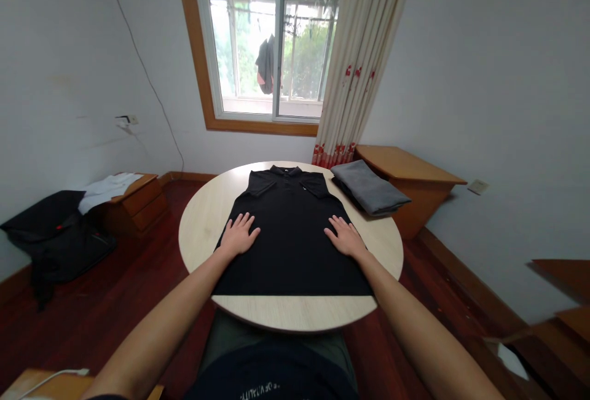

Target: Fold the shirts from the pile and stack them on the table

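A black short-sleeved polo shirt (292, 240) lies spread flat, its collar toward the window and its hem near the table's front edge. My left hand (238, 235) rests palm down on the shirt's left side, fingers spread. On the right side of the shirt lies my right hand (345, 236), also palm down with fingers apart. Neither hand grips the fabric. Both short sleeves lie out beside the collar.
The round pale table (203, 222) carries a folded grey cloth (369, 188) at its back right. Behind that stands a wooden desk (405, 166). On the left are a black bag (59, 234) and a small cabinet (142, 203) with white cloth on top.
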Motion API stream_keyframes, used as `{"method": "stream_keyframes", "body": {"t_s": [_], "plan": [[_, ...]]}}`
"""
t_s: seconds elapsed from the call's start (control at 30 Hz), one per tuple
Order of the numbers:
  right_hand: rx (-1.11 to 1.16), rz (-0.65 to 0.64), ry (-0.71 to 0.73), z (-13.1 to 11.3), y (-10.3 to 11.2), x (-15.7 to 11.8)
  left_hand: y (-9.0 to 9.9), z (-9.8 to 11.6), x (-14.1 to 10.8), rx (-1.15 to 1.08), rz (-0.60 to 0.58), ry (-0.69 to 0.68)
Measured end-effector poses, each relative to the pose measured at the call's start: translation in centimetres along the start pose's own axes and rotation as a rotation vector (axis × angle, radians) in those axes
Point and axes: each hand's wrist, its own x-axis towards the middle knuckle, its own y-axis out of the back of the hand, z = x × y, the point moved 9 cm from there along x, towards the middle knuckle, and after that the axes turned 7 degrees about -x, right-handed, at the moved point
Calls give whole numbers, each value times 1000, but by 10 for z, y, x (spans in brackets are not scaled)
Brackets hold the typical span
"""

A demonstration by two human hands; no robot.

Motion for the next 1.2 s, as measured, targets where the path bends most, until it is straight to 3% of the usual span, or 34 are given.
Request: {"method": "stream_keyframes", "body": {"t_s": [0.23, 0.43, 0.53, 0.63, 0.73, 0.9, 1.03, 1.1, 1.2], "plan": [[-21, 20, -30, 9, -3, -2, 19, -29, -21, 33, 160, 247], [-2, 58, -41, 9, 0, -3, 39, -33, -33, 70, 291, 270], [22, 70, -39, 9, 0, -3, 44, -37, -34, 28, 299, 296], [37, 83, -38, 10, 1, -4, 46, -48, -31, -37, 215, 359], [45, 91, -27, 10, 0, -3, 42, -64, -29, -148, 46, 423], [49, 96, -22, 10, 0, -2, 33, -72, -41, -575, -176, 454], [59, 98, -21, 10, 1, -2, 45, -52, -45, -719, -210, 447], [60, 105, -20, 10, 1, -2, 55, -23, -38, -759, -185, 364], [62, 110, -22, 12, 0, -1, 62, 39, -22, -701, -146, 129]]}}
